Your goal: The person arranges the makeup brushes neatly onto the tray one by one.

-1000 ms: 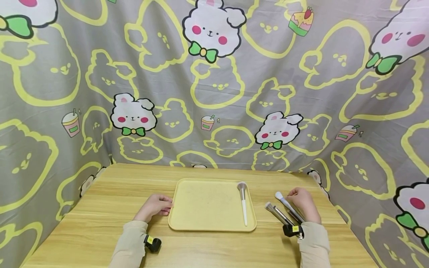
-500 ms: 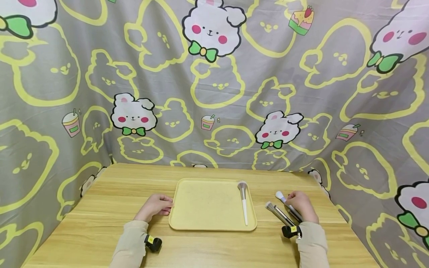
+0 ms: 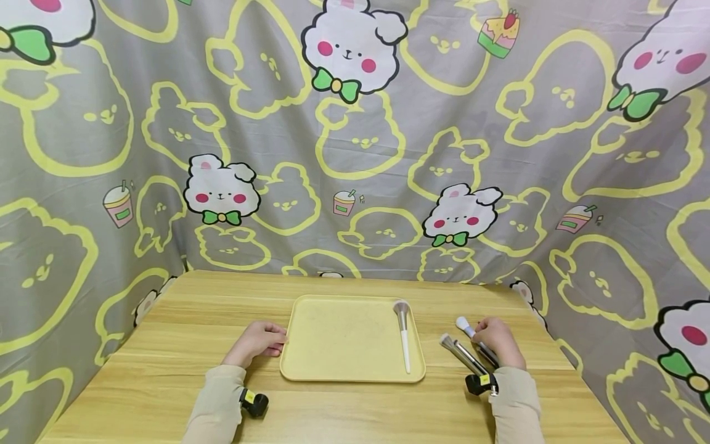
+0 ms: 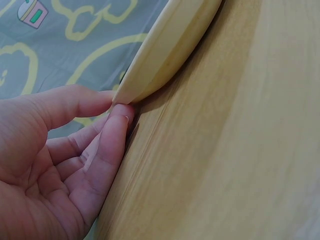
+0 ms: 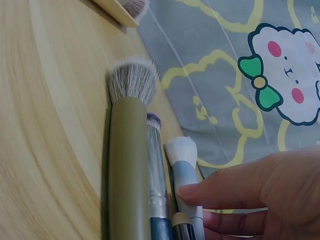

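In the head view, the right hand [image 3: 499, 340] pinches a white-bristled brush [image 5: 185, 172] off the 3 o'clock side of the yellow tray [image 3: 338, 339]. The brush's long axis slants, bristles between 10 and 11 o'clock, handle running toward 4 or 5. An olive-handled brush [image 5: 129, 165] and a silver-ferruled brush [image 5: 157, 175] lie beside it, toward 7 o'clock, pointing much the same way. The left hand [image 3: 254, 345] grips the tray's 9 o'clock rim. Inside its 3 o'clock edge, a white-handled brush [image 3: 404, 338] points bristles to 12.
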{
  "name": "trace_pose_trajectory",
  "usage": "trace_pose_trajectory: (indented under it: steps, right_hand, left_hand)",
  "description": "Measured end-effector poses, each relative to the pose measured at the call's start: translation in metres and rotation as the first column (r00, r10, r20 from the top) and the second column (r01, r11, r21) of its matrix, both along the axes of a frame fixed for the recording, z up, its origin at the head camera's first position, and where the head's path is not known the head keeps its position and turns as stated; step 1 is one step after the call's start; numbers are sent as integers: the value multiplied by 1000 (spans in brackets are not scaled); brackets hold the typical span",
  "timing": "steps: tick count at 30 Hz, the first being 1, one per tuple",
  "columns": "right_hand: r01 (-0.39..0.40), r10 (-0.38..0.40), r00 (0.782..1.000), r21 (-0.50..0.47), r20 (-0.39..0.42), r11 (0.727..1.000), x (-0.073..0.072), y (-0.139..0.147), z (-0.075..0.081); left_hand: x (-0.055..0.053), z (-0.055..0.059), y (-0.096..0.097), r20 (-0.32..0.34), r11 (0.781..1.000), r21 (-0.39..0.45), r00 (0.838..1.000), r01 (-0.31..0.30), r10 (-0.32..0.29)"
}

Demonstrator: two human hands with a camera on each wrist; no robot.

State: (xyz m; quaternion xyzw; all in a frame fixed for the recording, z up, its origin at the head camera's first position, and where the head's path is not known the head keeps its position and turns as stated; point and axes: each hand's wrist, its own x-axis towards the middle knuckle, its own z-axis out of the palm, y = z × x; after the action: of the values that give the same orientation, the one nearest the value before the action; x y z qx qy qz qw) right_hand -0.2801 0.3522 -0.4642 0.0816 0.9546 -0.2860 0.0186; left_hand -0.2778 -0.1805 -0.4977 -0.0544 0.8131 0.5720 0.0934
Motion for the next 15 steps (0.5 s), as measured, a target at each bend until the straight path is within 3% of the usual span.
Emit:
trace_pose_trajectory:
  steps: [15]
  right_hand:
    - [3,-3,1000,2,16,1000,0,-2,1]
  left_hand:
    - [0,-1,-1,2,1000,3,1000,5,-5]
